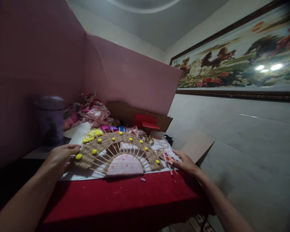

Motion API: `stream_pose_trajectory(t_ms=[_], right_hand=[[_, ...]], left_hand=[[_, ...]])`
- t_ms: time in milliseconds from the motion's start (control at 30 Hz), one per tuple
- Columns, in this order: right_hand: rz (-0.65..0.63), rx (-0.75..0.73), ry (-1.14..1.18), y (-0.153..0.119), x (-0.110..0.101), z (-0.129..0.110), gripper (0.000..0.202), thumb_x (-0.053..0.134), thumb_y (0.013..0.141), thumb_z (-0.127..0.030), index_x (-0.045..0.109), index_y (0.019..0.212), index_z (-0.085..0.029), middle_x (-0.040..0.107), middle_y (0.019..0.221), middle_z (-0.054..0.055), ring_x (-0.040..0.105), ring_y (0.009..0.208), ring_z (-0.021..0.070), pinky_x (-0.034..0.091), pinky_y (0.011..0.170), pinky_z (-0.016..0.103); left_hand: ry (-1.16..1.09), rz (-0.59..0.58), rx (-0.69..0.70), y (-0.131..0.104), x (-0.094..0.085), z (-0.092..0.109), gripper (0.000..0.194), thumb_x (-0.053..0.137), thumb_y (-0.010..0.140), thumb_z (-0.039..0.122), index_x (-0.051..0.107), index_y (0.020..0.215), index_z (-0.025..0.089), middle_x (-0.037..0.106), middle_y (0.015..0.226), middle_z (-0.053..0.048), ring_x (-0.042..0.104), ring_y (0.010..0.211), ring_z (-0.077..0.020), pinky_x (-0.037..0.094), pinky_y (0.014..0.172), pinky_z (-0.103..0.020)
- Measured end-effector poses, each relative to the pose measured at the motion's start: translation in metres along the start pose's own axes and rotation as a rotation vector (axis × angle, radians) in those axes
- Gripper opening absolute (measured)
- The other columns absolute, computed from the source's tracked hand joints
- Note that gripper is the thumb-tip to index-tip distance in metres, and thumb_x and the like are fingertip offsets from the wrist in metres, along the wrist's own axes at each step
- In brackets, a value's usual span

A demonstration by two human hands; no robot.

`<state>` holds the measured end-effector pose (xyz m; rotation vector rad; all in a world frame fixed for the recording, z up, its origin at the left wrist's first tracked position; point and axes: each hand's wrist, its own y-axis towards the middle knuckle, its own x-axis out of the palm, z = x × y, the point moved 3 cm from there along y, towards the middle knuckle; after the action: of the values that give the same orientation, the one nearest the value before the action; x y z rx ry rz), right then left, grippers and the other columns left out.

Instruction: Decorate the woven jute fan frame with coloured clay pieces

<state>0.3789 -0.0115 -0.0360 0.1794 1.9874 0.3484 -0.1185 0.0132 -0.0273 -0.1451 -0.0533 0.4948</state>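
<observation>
A half-round woven fan of brown twine on thin sticks rests at the table's front edge. Yellow dots run along its outer band, and pink spotted cloth covers its inner half-disc. My left hand is closed on the fan's left end, thumb along the edge. Beyond the fan's right end, my right hand curls its fingers around the side of a small flower-patterned piece. A pale flat strip sticks out below that piece. My right fingertips are partly hidden.
Yellow packets and purple and blue ones lie behind the fan. A lidded purple cup stands left, beside a pink fabric heap. Cords, red card and cardboard lie farther back. Red cloth covers the front.
</observation>
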Motion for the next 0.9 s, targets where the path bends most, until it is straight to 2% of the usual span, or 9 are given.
stream_pose_trajectory(t_ms=[133, 233, 333, 467, 600, 767, 900], right_hand=[[0.183, -0.097, -0.055, 0.006, -0.003, -0.032, 0.044, 0.047, 0.076, -0.022, 0.058, 0.117, -0.01, 0.057, 0.118, 0.014, 0.051, 0.112, 0.024, 0.038, 0.098, 0.037], [0.143, -0.093, -0.051, 0.016, 0.008, -0.056, 0.036, 0.045, 0.082, -0.025, 0.061, 0.112, -0.013, 0.06, 0.114, 0.012, 0.052, 0.109, 0.0224, 0.038, 0.095, 0.034], [0.115, -0.054, -0.06, 0.028, 0.021, -0.069, 0.032, 0.043, 0.085, -0.023, 0.062, 0.109, -0.013, 0.062, 0.113, 0.012, 0.053, 0.108, 0.0222, 0.036, 0.095, 0.033], [0.124, -0.006, -0.048, 0.048, 0.036, -0.072, 0.027, 0.044, 0.085, -0.022, 0.066, 0.098, -0.016, 0.065, 0.106, 0.011, 0.055, 0.104, 0.0217, 0.036, 0.091, 0.031], [0.127, 0.069, 0.005, 0.066, 0.046, -0.07, 0.02, 0.049, 0.08, -0.02, 0.068, 0.085, -0.018, 0.069, 0.09, 0.008, 0.06, 0.09, 0.0209, 0.04, 0.079, 0.027], [0.173, 0.164, 0.146, 0.079, 0.055, -0.065, 0.021, 0.056, 0.068, -0.012, 0.067, 0.085, -0.015, 0.069, 0.078, 0.005, 0.062, 0.073, 0.0178, 0.042, 0.065, 0.024], [0.192, 0.227, 0.295, 0.082, 0.061, -0.063, 0.025, 0.054, 0.064, -0.008, 0.065, 0.086, -0.012, 0.065, 0.065, 0.002, 0.059, 0.057, 0.0136, 0.041, 0.052, 0.021]], left_hand=[[0.008, -0.009, -0.054, -0.002, -0.001, 0.0, 0.026, 0.064, 0.046, 0.023, 0.06, 0.07, 0.016, 0.054, 0.058, 0.002, 0.043, 0.042, -0.0089, 0.029, 0.035, -0.018], [0.032, 0.006, -0.044, -0.003, -0.001, 0.001, 0.026, 0.063, 0.045, 0.025, 0.059, 0.07, 0.016, 0.053, 0.058, 0.002, 0.046, 0.045, -0.0107, 0.031, 0.036, -0.019], [0.021, -0.014, -0.047, -0.002, 0.0, -0.001, 0.027, 0.062, 0.045, 0.025, 0.059, 0.07, 0.017, 0.053, 0.06, 0.001, 0.047, 0.046, -0.0118, 0.032, 0.036, -0.02], [-0.005, -0.021, -0.056, -0.004, 0.001, 0.0, 0.025, 0.062, 0.047, 0.024, 0.059, 0.07, 0.016, 0.054, 0.06, 0.002, 0.047, 0.045, -0.0112, 0.034, 0.037, -0.021], [-0.011, -0.036, -0.052, -0.007, 0.002, 0.002, 0.024, 0.064, 0.048, 0.022, 0.06, 0.071, 0.015, 0.054, 0.058, 0.002, 0.047, 0.043, -0.0104, 0.035, 0.037, -0.02], [-0.021, -0.018, -0.04, -0.003, -0.001, 0.0, 0.018, 0.06, 0.048, 0.014, 0.059, 0.066, 0.014, 0.053, 0.051, 0.002, 0.049, 0.043, -0.0123, 0.036, 0.037, -0.021], [-0.052, -0.015, -0.019, -0.005, -0.003, 0.001, 0.018, 0.061, 0.046, 0.013, 0.06, 0.064, 0.014, 0.054, 0.049, 0.001, 0.049, 0.041, -0.013, 0.036, 0.035, -0.022]])
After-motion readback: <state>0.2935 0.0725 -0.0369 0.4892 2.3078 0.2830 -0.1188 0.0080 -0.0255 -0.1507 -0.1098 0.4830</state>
